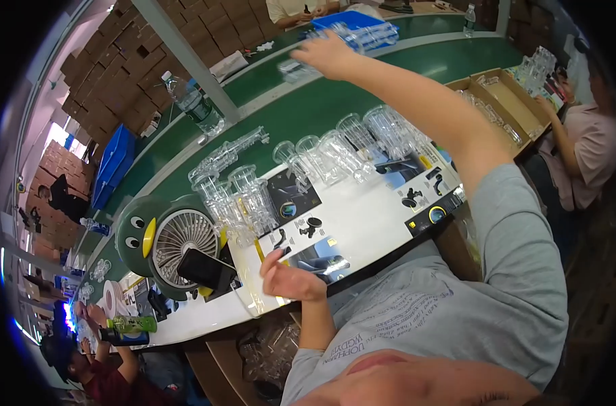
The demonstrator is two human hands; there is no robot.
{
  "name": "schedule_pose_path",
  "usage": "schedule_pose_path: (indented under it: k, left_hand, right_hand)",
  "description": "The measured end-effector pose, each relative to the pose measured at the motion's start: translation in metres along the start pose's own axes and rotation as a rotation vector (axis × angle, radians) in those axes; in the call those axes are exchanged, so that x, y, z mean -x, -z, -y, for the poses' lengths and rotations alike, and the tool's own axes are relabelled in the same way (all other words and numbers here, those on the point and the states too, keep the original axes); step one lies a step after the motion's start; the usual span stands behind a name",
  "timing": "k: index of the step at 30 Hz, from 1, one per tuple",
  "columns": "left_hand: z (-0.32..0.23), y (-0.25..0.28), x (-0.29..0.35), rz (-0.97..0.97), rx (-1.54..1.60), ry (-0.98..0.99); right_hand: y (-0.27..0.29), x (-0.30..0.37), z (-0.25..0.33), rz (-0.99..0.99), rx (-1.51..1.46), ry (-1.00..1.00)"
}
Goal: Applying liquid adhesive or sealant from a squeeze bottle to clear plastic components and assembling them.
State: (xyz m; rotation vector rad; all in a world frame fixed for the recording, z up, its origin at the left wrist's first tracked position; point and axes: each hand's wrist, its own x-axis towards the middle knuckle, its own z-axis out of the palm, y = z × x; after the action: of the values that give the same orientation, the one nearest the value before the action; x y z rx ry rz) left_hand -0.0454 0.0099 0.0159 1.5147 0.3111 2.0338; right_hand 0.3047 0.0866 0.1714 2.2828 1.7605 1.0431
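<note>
Parts of clear plastic [336, 154] stand along the far side of the near counter [362, 211], right of a green fan [179, 233]. The right hand [325, 55] reaches far, blurred, fingers extended beside a blue tray [355, 18]; whether it grips anything, I cannot tell. The left hand [291, 279], half-curled, looks empty at the counter's near edge.

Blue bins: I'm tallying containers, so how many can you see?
2: one blue bin with clear parts, near the right hand; another bin left of the large water bottle. Others may be hidden.
</note>
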Motion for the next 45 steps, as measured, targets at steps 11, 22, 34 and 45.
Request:
schedule_pose_path:
  k: [11, 22, 34, 45]
  left_hand:
    - [0.033, 0.007, 0.016, 0.491, -0.195, -0.013]
    - [0.035, 0.004, 0.014, 0.541, -0.248, 0.029]
    - [0.035, 0.002, 0.014, 0.55, -0.259, 0.086]
    - [0.031, 0.0, 0.012, 0.552, -0.243, 0.145]
  right_hand:
    - [-0.139, 0.015, -0.019, 0.571, -0.004, -0.162]
    - [-0.173, 0.001, -0.018, 0.714, -0.088, -0.148]
    - [-0.181, 0.0, -0.015, 0.633, -0.018, 0.005]
    - [-0.108, -0.032, -0.035, 0.542, -0.157, 0.025]
